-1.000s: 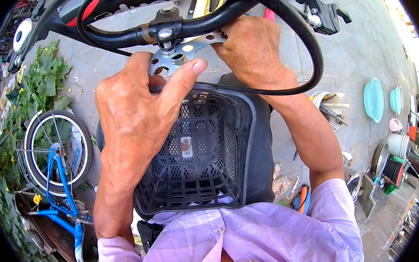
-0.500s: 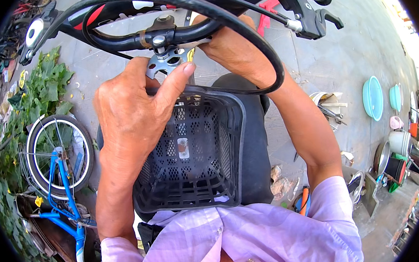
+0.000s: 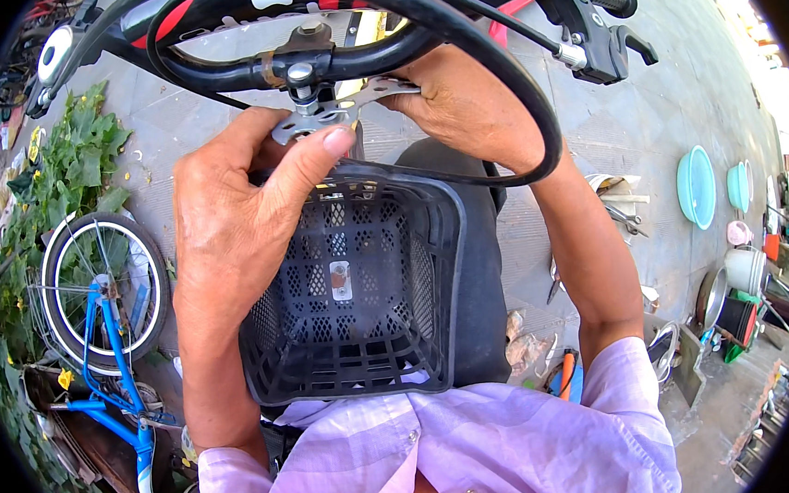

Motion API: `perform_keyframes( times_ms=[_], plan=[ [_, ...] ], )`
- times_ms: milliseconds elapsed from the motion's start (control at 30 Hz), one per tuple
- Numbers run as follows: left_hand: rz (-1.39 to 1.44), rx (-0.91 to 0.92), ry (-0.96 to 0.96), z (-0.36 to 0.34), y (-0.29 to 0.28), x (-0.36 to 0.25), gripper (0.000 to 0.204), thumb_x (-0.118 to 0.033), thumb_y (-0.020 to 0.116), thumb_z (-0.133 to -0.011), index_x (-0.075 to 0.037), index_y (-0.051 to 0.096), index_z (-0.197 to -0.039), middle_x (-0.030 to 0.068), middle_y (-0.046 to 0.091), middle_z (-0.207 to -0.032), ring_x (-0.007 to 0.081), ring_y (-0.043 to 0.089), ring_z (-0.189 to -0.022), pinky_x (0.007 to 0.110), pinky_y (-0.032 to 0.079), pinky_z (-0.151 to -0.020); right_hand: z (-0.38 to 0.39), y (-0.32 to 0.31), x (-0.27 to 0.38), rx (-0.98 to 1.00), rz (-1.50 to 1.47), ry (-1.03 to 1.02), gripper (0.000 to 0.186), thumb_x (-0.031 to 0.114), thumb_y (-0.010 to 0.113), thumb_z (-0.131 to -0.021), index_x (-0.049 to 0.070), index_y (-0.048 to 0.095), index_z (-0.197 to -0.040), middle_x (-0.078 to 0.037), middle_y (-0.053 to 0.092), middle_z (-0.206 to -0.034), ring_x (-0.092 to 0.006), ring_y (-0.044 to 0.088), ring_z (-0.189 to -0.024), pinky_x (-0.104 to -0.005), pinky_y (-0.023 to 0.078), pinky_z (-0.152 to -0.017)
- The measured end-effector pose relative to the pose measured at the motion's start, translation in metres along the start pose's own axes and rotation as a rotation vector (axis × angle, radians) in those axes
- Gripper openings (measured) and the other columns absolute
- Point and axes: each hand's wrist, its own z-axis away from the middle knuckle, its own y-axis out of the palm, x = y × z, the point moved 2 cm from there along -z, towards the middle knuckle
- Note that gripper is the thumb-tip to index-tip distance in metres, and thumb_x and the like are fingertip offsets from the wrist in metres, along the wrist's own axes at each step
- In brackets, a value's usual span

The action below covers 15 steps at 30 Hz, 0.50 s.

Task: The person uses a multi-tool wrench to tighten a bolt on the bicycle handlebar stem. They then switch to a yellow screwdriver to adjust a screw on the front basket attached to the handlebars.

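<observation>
A flat silver wrench with several cut-out holes [image 3: 373, 91] lies level under the bicycle's black handlebar [image 3: 363, 62]. My left hand [image 3: 225, 209] pinches its left end, thumb on top and fingers mostly hidden behind. This end sits around or against the lower part of an upright bolt [image 3: 301, 76] below the handlebar clamp; the exact fit is hidden. At the other end of the wrench, my right hand [image 3: 471, 101] is closed, its fingertips partly hidden under the handlebar. Just below both hands is a black plastic basket [image 3: 453, 279], its open top toward me.
Black cables [image 3: 530, 87] loop over my right wrist. The brake lever [image 3: 633, 42] juts out at the upper right. To the left lies a blue bicycle [image 3: 112, 361] beside leafy plants [image 3: 83, 169]. Tools [image 3: 626, 214] and turquoise basins [image 3: 696, 187] are on the right.
The wrench has tilted flatter and its right arm now shows up to my right fingers. My right hand has shifted slightly right. My left thumb has moved a little left and down.
</observation>
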Motion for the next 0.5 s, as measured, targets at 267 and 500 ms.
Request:
perform_keyframes(
  times_ms=[267,500],
  plan=[
    [0.029,-0.035,0.055,0.008,-0.005,0.004,0.044,-0.031,0.078,-0.082,0.007,0.065,-0.102,0.0139,0.067,-0.075,0.0147,0.064,-0.069,0.028,0.050,-0.063,0.009,0.000,0.007,-0.003,-0.056,0.016,0.030,0.020,0.064,-0.082,0.000,0.069,-0.103,-0.022,0.067,-0.086,-0.0411,0.064,-0.082,-0.0446,0.050,-0.076],
    [0.225,0.029,-0.027,0.007,-0.011,0.011,0.045,-0.023,0.072,-0.088,0.010,0.058,-0.115,0.0155,0.069,-0.085,0.0154,0.066,-0.083,0.028,0.052,-0.075,0.025,-0.014,0.024,-0.017,-0.297,0.170,0.037,0.025,0.076,-0.079,-0.001,0.068,-0.105,-0.015,0.068,-0.084,-0.0233,0.064,-0.073,-0.0316,0.051,-0.069]
  ],
)
